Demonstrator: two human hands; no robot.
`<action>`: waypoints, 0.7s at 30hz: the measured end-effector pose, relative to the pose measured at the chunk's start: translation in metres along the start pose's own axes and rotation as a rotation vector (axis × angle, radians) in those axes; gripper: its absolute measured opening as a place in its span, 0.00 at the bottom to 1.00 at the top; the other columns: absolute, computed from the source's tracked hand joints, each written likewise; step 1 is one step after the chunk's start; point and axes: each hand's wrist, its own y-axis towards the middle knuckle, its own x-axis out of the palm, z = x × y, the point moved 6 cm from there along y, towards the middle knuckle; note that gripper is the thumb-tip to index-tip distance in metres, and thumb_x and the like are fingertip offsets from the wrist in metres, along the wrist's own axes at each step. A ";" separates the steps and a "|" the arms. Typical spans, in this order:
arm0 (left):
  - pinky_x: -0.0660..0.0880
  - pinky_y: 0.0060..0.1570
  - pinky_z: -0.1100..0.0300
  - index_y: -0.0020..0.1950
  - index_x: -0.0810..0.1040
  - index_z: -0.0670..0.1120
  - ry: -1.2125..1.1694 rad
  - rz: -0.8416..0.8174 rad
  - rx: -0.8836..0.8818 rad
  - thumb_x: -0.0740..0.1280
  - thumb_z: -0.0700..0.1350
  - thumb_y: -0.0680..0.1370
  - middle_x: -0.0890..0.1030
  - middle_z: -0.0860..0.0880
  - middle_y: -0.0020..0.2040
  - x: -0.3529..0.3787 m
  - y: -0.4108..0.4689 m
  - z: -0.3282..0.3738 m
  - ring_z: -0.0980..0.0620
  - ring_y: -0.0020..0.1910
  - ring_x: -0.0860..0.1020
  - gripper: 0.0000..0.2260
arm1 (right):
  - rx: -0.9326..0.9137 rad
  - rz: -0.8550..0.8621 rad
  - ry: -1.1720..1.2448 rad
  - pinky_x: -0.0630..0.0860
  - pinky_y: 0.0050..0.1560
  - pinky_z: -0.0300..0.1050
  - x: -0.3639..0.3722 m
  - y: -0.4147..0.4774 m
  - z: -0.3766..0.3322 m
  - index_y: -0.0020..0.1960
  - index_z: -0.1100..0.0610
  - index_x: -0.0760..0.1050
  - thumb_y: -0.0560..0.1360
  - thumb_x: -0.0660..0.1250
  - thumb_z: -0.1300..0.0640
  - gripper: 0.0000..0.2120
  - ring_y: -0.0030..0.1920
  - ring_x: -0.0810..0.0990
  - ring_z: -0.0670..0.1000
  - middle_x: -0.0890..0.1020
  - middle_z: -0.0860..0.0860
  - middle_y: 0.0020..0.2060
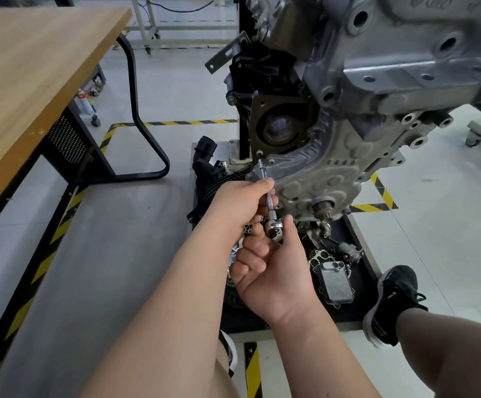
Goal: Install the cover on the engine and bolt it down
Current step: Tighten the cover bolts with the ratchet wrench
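A: Entry 1, the cover (pixel 319 173). Where do we list it?

B: Upright against the lower face of the engine (pixel 405 67), above and to the right of both grips. We judge it already placed, with bolting the step in hand.

A: Entry 2, the tool?

B: 1 ratchet (pixel 273 228) on 1 long extension (pixel 265 179), slanting up and left to the cover's upper-left edge. Its tip sits at or just below a small bolt (pixel 259 153). We cannot tell whether it is seated on it.

A: Entry 3, grips?

B: 2. The left grip (pixel 240 203) pinches the extension mid-shaft, we judge to keep the long bar in line. The right grip (pixel 273 271) curls round the ratchet at the lower end, handle hidden in the palm, we judge to do the turning. The cover's lower-left edge lies just beside the left grip, and the bolt sits at the shaft's far end.

A: Entry 4, remainder?

B: Loose engine parts (pixel 337 282) on the stand base under the engine. 1 wooden bench (pixel 32 67) stands on the left, well apart.
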 end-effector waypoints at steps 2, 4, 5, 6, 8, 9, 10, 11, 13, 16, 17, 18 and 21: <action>0.74 0.31 0.63 0.32 0.81 0.48 0.013 0.033 0.006 0.71 0.51 0.74 0.83 0.53 0.30 -0.002 0.001 0.000 0.58 0.26 0.78 0.12 | -0.142 0.124 -0.195 0.65 0.23 0.37 -0.009 0.001 -0.008 0.35 0.56 0.77 0.77 0.58 0.36 0.26 0.19 0.62 0.47 0.67 0.48 0.22; 0.75 0.33 0.61 0.26 0.80 0.49 0.022 0.043 -0.005 0.72 0.52 0.72 0.81 0.53 0.28 -0.001 0.001 -0.002 0.57 0.26 0.76 0.15 | -0.325 0.255 -0.488 0.65 0.24 0.39 -0.018 -0.002 -0.021 0.37 0.59 0.77 0.77 0.62 0.40 0.23 0.20 0.64 0.48 0.69 0.49 0.22; 0.76 0.35 0.59 0.24 0.80 0.51 0.030 0.041 -0.012 0.73 0.52 0.71 0.81 0.53 0.28 0.000 0.002 -0.002 0.57 0.26 0.76 0.16 | -0.416 0.302 -0.624 0.64 0.24 0.40 -0.020 -0.005 -0.028 0.37 0.61 0.77 0.76 0.64 0.41 0.23 0.21 0.65 0.49 0.70 0.50 0.22; 0.77 0.37 0.58 0.23 0.80 0.53 0.037 0.039 -0.019 0.73 0.53 0.71 0.80 0.53 0.28 0.001 0.001 -0.002 0.56 0.26 0.77 0.16 | -0.497 0.338 -0.741 0.64 0.23 0.39 -0.020 -0.008 -0.034 0.36 0.63 0.76 0.74 0.66 0.42 0.24 0.22 0.65 0.49 0.71 0.50 0.22; 0.79 0.40 0.56 0.23 0.80 0.54 0.046 0.046 -0.028 0.73 0.54 0.70 0.80 0.52 0.27 0.001 0.001 -0.002 0.55 0.26 0.77 0.15 | -0.639 0.401 -0.945 0.63 0.22 0.38 -0.020 -0.015 -0.046 0.31 0.61 0.70 0.71 0.70 0.41 0.25 0.22 0.66 0.47 0.71 0.49 0.21; 0.79 0.39 0.54 0.23 0.80 0.53 0.045 0.050 -0.031 0.73 0.54 0.69 0.80 0.52 0.27 0.001 0.000 -0.001 0.54 0.26 0.77 0.15 | -0.705 0.433 -1.056 0.61 0.22 0.35 -0.017 -0.018 -0.051 0.29 0.58 0.68 0.69 0.71 0.41 0.24 0.21 0.65 0.45 0.71 0.47 0.20; 0.78 0.37 0.54 0.23 0.79 0.53 0.042 0.052 -0.035 0.73 0.54 0.69 0.79 0.51 0.26 0.001 0.000 -0.002 0.52 0.25 0.76 0.15 | -0.761 0.469 -1.184 0.60 0.22 0.32 -0.015 -0.020 -0.055 0.27 0.55 0.66 0.68 0.72 0.40 0.23 0.20 0.65 0.44 0.72 0.45 0.20; 0.76 0.33 0.56 0.22 0.79 0.52 0.044 0.054 -0.037 0.73 0.54 0.69 0.78 0.51 0.26 0.001 0.000 -0.002 0.52 0.25 0.75 0.16 | -0.800 0.503 -1.309 0.61 0.22 0.33 -0.012 -0.021 -0.057 0.28 0.52 0.67 0.68 0.71 0.39 0.22 0.21 0.68 0.43 0.73 0.42 0.20; 0.72 0.29 0.59 0.22 0.77 0.49 0.044 0.052 -0.042 0.73 0.54 0.70 0.78 0.48 0.27 0.001 0.000 -0.003 0.52 0.23 0.73 0.18 | -0.843 0.552 -1.458 0.60 0.24 0.34 -0.008 -0.021 -0.058 0.31 0.48 0.69 0.66 0.69 0.36 0.18 0.27 0.73 0.40 0.76 0.34 0.27; 0.72 0.31 0.58 0.22 0.75 0.49 0.034 0.061 -0.047 0.73 0.53 0.70 0.77 0.47 0.27 -0.001 -0.001 -0.002 0.50 0.25 0.72 0.19 | -0.851 0.523 -1.361 0.64 0.26 0.34 -0.012 -0.017 -0.056 0.33 0.49 0.71 0.66 0.70 0.37 0.17 0.28 0.74 0.42 0.79 0.38 0.30; 0.73 0.33 0.57 0.23 0.76 0.49 0.034 0.057 -0.047 0.73 0.53 0.71 0.77 0.48 0.27 -0.001 -0.001 -0.001 0.50 0.26 0.73 0.18 | -0.822 0.495 -1.271 0.66 0.25 0.34 -0.014 -0.016 -0.054 0.32 0.51 0.71 0.68 0.70 0.38 0.18 0.25 0.73 0.44 0.79 0.44 0.27; 0.74 0.35 0.57 0.27 0.77 0.49 0.031 0.041 -0.054 0.72 0.54 0.72 0.78 0.50 0.27 0.001 -0.002 0.000 0.51 0.27 0.75 0.16 | -0.769 0.471 -1.167 0.69 0.25 0.38 -0.016 -0.015 -0.051 0.31 0.53 0.71 0.70 0.69 0.40 0.19 0.23 0.72 0.47 0.79 0.50 0.26; 0.74 0.38 0.57 0.37 0.81 0.48 -0.013 -0.078 -0.109 0.64 0.53 0.78 0.83 0.53 0.31 0.008 -0.005 0.001 0.54 0.29 0.79 0.14 | -0.484 0.363 -0.677 0.69 0.25 0.41 -0.019 -0.007 -0.033 0.34 0.56 0.76 0.77 0.62 0.40 0.22 0.21 0.71 0.49 0.75 0.52 0.22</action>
